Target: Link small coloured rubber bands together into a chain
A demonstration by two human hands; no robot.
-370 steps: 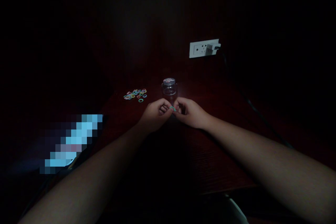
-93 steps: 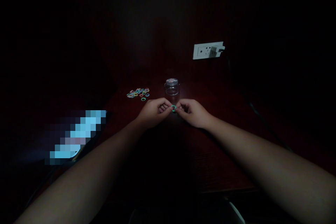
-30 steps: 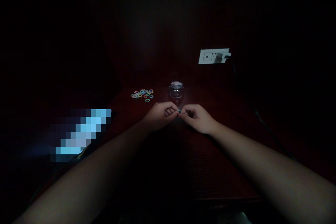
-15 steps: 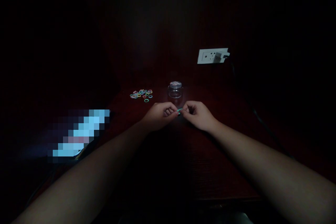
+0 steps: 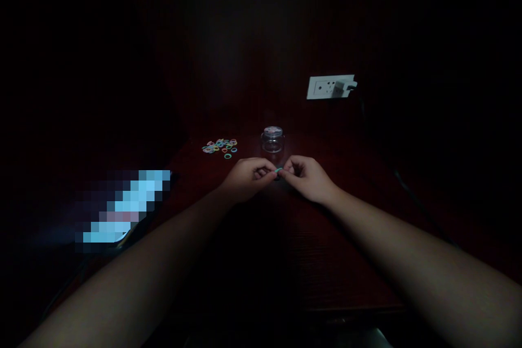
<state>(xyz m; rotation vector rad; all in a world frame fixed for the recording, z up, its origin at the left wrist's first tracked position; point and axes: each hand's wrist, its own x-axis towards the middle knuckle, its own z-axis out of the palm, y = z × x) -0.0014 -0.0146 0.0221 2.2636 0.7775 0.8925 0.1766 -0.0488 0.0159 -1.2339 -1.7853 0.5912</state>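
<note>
Between my two hands is a small green hair tie [image 5: 279,170], pinched at both ends by the fingertips. My left hand [image 5: 252,176] grips its left end with thumb and fingers. On the other end, my right hand [image 5: 305,175] is closed in a pinch. Just behind the hands a clear jar [image 5: 272,145] with a patterned lid stands upright on the dark red table [image 5: 326,250]. Left of the jar lies a loose pile of hair ties [image 5: 219,145] in several colours. One green hair tie [image 5: 228,156] rests at the front of that pile.
At the left edge a lit screen [image 5: 134,201], blurred into blocks, leans near my left forearm. A white wall socket [image 5: 331,87] with a plug in it is on the back wall. A dark cable [image 5: 411,190] runs along the right. Most of the surroundings are in deep shadow.
My fingertips have drawn slightly closer together, and less of the green hair tie shows between them. The jar, pile and screen stay where they were.
</note>
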